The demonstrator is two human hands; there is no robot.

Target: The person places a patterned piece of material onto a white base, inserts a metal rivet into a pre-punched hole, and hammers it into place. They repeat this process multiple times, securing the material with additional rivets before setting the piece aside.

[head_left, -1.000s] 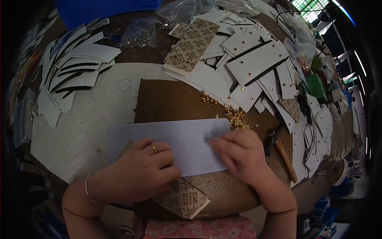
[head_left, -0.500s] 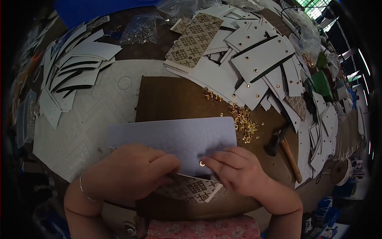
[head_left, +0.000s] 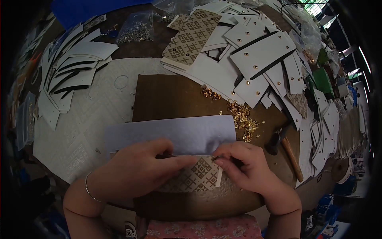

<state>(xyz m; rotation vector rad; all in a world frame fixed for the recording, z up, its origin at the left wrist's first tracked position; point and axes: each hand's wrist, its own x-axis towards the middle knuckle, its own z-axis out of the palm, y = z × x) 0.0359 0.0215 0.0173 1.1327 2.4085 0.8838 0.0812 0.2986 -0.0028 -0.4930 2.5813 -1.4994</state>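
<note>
Pinching with both hands, a person is working 2 overlapped panels at the near edge of a brown board [head_left: 171,99]. The left hand [head_left: 137,171] is gripping the lower edge of the white panel [head_left: 175,133], thumb on top and forefinger stretched along the edge. The right hand [head_left: 242,165] is holding its fingertips drawn narrowly together on the top corner of the patterned panel [head_left: 201,175], which is lying partly under the white one.

Half a second ago a gold rivet was showing at the right fingertips; now it is hidden, and whether it is still being held cannot be told. More of the patterned panel is showing than before, so the work appears to be shifting to the seam.

Loose gold rivets [head_left: 242,119] are lying just beyond, with a hammer [head_left: 284,147] to the right.
</note>
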